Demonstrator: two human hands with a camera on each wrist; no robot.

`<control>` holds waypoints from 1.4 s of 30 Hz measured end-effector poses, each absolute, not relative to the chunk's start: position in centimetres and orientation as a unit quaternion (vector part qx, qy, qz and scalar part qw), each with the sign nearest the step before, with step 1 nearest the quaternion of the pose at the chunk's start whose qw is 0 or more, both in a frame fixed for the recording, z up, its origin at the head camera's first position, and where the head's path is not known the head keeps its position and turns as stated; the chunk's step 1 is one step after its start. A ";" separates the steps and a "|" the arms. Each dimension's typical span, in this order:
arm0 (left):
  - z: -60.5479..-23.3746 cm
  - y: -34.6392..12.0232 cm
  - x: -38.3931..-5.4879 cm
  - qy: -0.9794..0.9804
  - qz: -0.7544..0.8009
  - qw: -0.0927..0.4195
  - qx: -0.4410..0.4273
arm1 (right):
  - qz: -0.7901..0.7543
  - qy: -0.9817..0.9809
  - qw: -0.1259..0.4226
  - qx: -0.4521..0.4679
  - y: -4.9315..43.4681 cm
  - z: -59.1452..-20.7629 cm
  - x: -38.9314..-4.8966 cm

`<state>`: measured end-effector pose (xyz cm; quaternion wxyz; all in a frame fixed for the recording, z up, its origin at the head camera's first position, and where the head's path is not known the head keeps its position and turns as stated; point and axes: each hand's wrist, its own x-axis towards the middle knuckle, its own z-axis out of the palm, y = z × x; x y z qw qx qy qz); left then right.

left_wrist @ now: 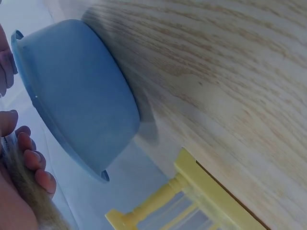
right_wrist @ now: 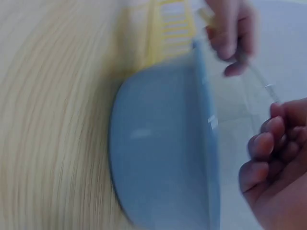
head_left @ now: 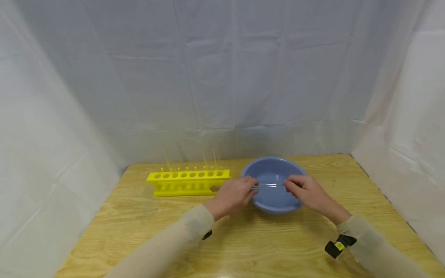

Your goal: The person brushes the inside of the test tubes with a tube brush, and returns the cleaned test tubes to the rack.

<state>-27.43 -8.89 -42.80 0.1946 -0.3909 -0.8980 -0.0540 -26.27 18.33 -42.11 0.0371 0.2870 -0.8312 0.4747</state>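
My left hand (head_left: pixel 233 193) curls its fingers round a test tube brush, whose brown bristles (left_wrist: pixel 31 189) lie along the palm and stick out past the hand toward the rack. From the fingertips a slender, shiny, see-through-looking shaft (head_left: pixel 268 185) runs across the mouth of a blue plastic basin (head_left: pixel 274 210). My right hand (head_left: pixel 307 189) pinches the far end of that shaft between thumb and forefinger, above the basin's right side. In the right wrist view, the shaft slants between both hands beyond the basin's rim; I cannot tell whether it is glass or wire.
Left of the basin stands a yellow test tube rack (head_left: pixel 187 176) with several clear test tubes (head_left: pixel 168 161) upright at its back. A wooden table (head_left: pixel 271 247) bears everything. White sheeting (head_left: pixel 215 85) hangs behind and at both sides.
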 end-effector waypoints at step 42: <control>-43.4 -9.7 -27.2 -0.902 -0.085 0.147 -0.398 | 0.220 -0.802 0.313 0.458 18.8 -42.5 -26.7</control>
